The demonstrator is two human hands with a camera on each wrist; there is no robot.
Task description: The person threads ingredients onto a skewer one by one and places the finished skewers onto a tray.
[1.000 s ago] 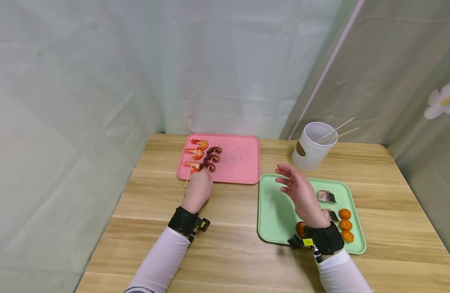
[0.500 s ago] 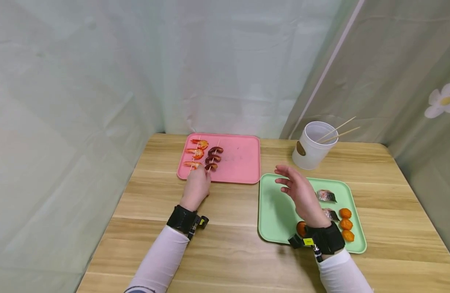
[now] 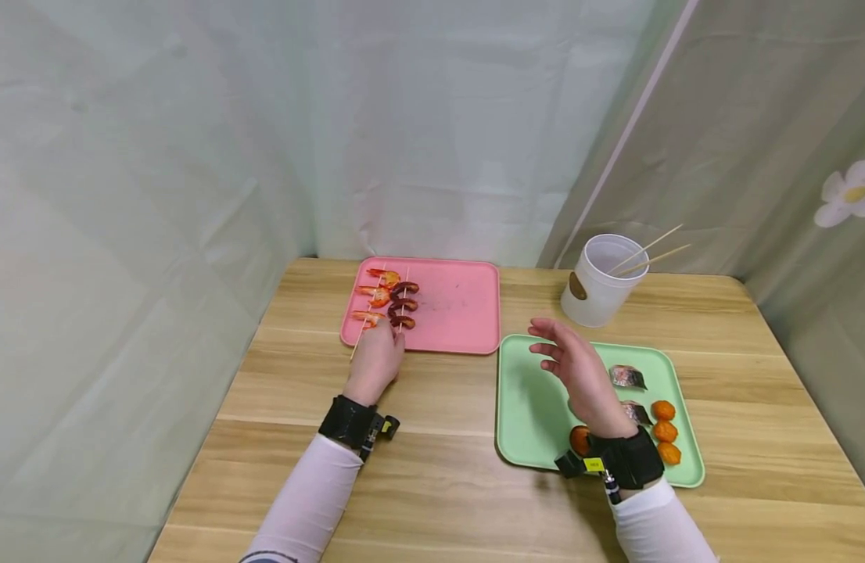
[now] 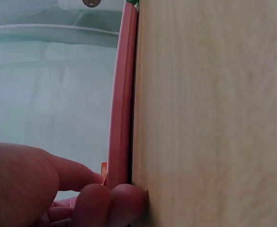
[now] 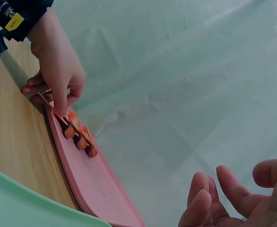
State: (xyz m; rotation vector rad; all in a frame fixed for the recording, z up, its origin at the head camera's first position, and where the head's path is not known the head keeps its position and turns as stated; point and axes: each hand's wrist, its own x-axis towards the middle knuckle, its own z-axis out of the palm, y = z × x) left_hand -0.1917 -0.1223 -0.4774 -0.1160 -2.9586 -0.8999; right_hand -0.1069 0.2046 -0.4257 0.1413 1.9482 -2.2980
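Though streaky (brown), pale tabletop point(image 3: 446, 446) amid curtains point(image 3: 461, 141).

Soft, even light fills the head view, leaving a pale sheen on the desk point(image 3: 446, 477) and a blurred shadow on the green tray point(image 3: 527, 407) beside the right hand point(image 3: 580, 377). Both wrist views look dimmer and cooler; the left one smears the wood grain, the right one shows pale glare high on the curtain point(image 5: 176, 71)

The bare left hand point(image 4: 34, 184) has its fingertips at the lower visible end of a pink, raised-rim tray point(image 4: 121, 94) on a light wood-grain tabletop point(image 4: 214, 113), pale green sheeting point(image 4: 53, 90) behind.
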